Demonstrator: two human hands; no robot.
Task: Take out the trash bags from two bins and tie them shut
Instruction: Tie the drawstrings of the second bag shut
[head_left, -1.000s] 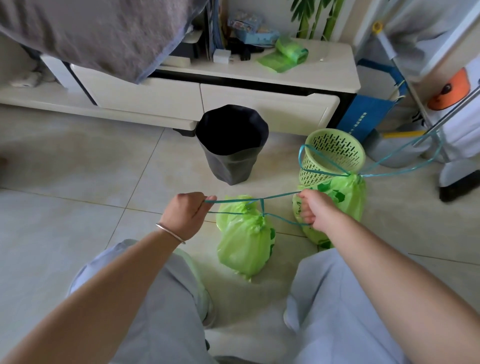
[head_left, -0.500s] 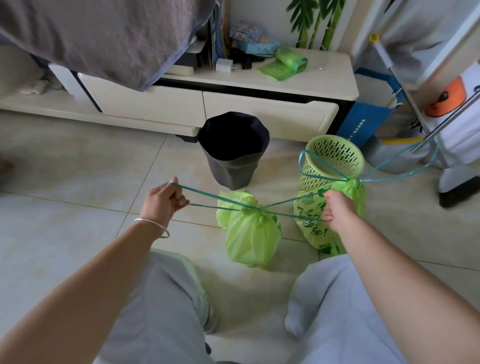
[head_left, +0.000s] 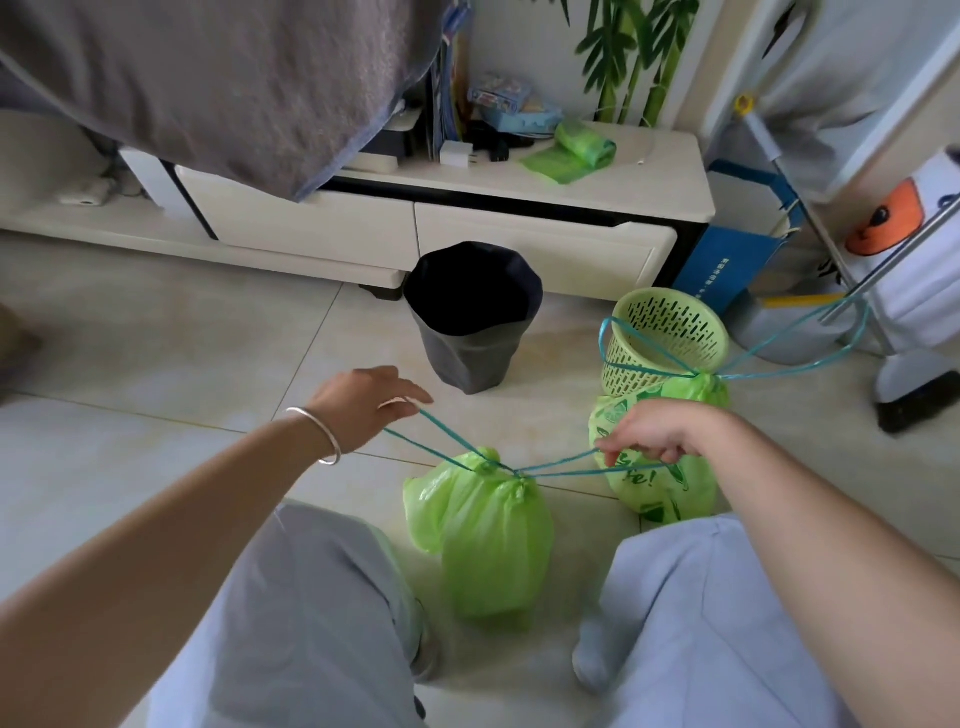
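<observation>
A plain green trash bag (head_left: 493, 540) stands on the floor between my knees, its neck gathered by a teal drawstring (head_left: 452, 441). My left hand (head_left: 363, 405) holds the string's left loop on loosely spread fingers. My right hand (head_left: 654, 436) pinches the right loop. Behind my right hand a second, printed green bag (head_left: 660, 488) stands drawn shut, with long teal strings (head_left: 795, 358) trailing to the right. The dark grey bin (head_left: 470, 338) and the green perforated basket bin (head_left: 670, 332) stand behind the bags.
A low cream cabinet (head_left: 467, 228) runs along the back, with a roll of green bags (head_left: 576, 150) on top. A grey cloth (head_left: 208, 78) hangs at upper left. A blue bag (head_left: 727, 265) and mop poles (head_left: 883, 260) crowd the right side.
The plain bag has come down onto the floor closer to me. Both hands have moved apart, the left hand's fingers have loosened, and the drawstring slants down to the bag's neck.
</observation>
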